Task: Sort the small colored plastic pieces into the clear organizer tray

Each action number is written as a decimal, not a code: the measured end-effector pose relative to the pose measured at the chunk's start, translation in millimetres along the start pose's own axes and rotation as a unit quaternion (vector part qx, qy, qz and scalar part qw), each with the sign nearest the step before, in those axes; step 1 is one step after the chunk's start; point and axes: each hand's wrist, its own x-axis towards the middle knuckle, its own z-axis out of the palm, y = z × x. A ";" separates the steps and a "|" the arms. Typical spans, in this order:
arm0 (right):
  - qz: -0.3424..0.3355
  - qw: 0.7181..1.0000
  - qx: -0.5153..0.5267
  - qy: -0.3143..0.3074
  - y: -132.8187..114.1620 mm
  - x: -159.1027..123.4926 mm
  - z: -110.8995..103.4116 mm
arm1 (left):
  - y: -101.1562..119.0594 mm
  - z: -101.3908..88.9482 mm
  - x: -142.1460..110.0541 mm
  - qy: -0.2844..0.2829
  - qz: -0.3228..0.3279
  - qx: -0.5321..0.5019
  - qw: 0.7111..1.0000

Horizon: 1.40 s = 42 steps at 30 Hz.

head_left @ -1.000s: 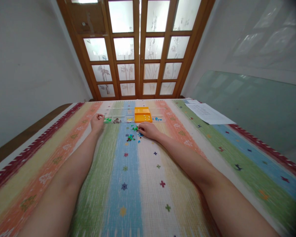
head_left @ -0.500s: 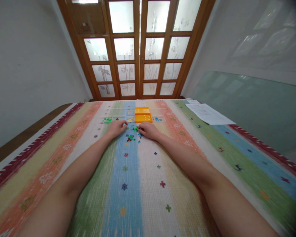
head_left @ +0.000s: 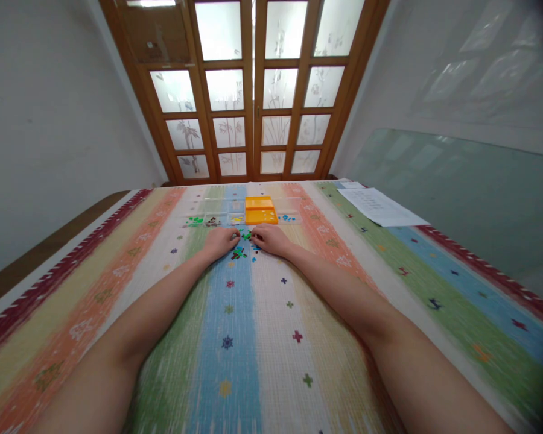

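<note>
Glazed wooden doors point(head_left: 257, 113) stand beyond a counter point(head_left: 174, 349) spread with striped cloth. At left, the left hand point(head_left: 221, 242) is beside the loose pieces point(head_left: 239, 253), thumb and fingers curled in; whether its grip has anything in it I cannot tell. Bits this small seem best pinched singly between thumb and fingertip, wrist low, to avoid scattering the others. Right of them, the right hand point(head_left: 270, 238) bends inward, its grip equally unclear. Behind, a clear tray point(head_left: 217, 206) shows green pieces point(head_left: 194, 221), brown pieces point(head_left: 212, 221), yellow pieces point(head_left: 236, 219); next, an orange box point(head_left: 257, 203) with white pieces point(head_left: 266, 216), then blue pieces point(head_left: 286, 218). Both hands partly crowd the heap. Papers point(head_left: 380, 208) lie well apart, far right.
</note>
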 end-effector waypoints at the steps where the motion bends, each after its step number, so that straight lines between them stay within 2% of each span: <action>1: -0.002 1.000 0.001 0.000 0.0 0.0 0.1 | 0.6 0.2 0.2 -0.001 0.001 0.001 1.000; 11: -0.009 1.000 -0.001 0.004 1.0 -0.2 1.5 | -1.8 -10.0 -1.7 0.005 -0.030 0.005 1.000; 17: -0.011 1.000 0.000 0.005 0.3 -0.2 0.1 | 3.1 -7.1 -2.6 -0.021 -0.010 0.010 1.000; 32: -0.009 1.000 0.007 0.005 0.5 0.1 1.2 | 4.3 -6.6 -2.9 -0.013 -0.005 0.020 1.000; 37: -0.012 1.000 0.007 0.002 0.0 0.1 0.7 | -1.1 -12.0 -0.9 0.028 -0.030 0.006 0.999; 42: -0.010 1.000 0.005 0.006 0.0 -0.7 -0.1 | -28.2 -23.7 3.5 0.102 -0.114 0.000 0.988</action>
